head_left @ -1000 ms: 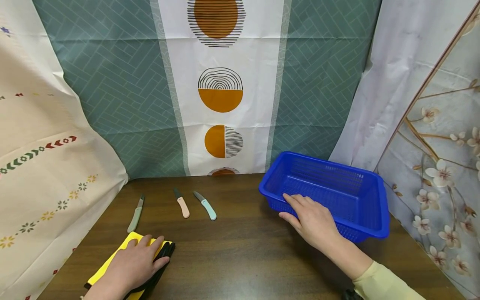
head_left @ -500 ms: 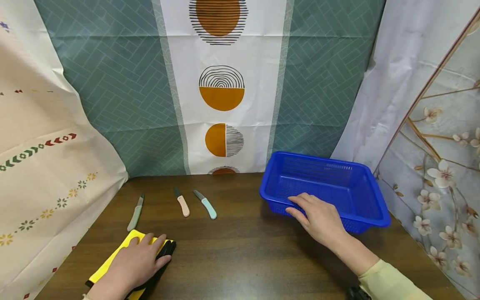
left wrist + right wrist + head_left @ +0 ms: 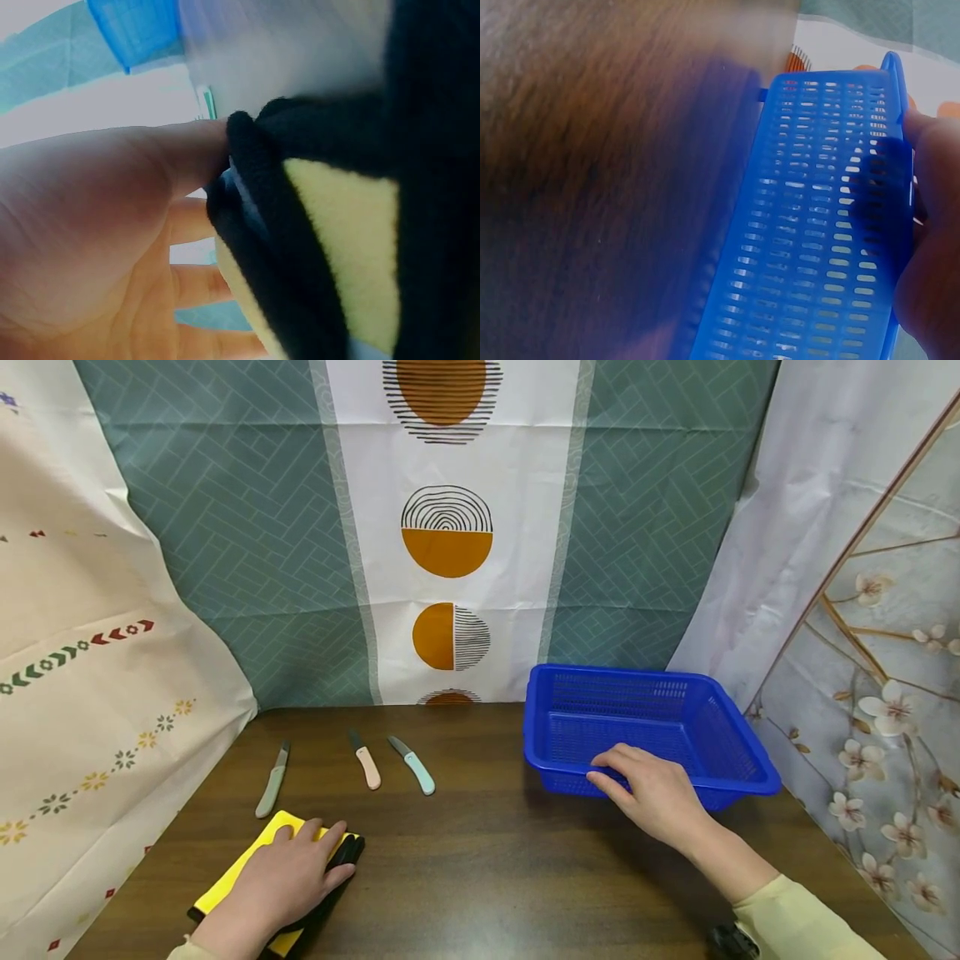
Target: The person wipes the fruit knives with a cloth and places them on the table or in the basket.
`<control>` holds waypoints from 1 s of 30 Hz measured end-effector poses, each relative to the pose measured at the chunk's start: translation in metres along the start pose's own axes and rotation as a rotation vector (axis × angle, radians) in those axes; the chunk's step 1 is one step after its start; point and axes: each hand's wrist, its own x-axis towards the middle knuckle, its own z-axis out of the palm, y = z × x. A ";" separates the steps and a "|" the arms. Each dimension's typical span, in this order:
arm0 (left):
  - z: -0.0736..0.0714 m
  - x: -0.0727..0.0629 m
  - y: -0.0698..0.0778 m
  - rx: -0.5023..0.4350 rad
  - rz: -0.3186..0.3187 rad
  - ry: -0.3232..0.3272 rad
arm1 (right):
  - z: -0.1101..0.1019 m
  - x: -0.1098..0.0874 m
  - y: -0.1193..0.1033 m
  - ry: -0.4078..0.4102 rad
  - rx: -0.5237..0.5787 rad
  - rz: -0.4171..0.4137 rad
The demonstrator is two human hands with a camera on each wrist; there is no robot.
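Over the past second, the blue plastic basket (image 3: pixel 600 695) has turned so that its long sides run more nearly parallel to the back of the bench (image 3: pixel 465 877), and the yellow cloth (image 3: pixel 243 868) has slid slightly to your right. Both your hands have shifted with them.

Your right hand (image 3: pixel 656 793) grips the basket's near rim, the thumb at the outer side and the fingers bent over the top edge. Your left hand (image 3: pixel 288 877) lies on the cloth at the near left of the bench; its fingers are relaxed and slightly spread, resting on top, with the thumb reaching across the black edging.

The basket stands toward the back right, a rectangular tub with rounded corners, a thick smooth rim and walls pierced by rows of small slots. The cloth is folded in flat layers; your left wrist view shows a fuzzy nap and soft black edging.

Beyond the cloth lie three small knives, well apart from your hands' fingers, blades pointing away from you: a green-handled knife (image 3: pixel 271 789) nearest the cloth, then a pink-handled knife (image 3: pixel 367 767) and a pale-blue-handled knife (image 3: pixel 417 770).

The bench is brown, wood-grained and faintly shiny. Behind it hangs a teal curtain (image 3: pixel 225 527) with herringbone lines and a white centre panel of orange circles.
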 end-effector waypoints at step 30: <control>-0.006 0.020 0.039 0.006 0.057 0.082 | -0.015 -0.009 0.016 0.006 0.038 -0.066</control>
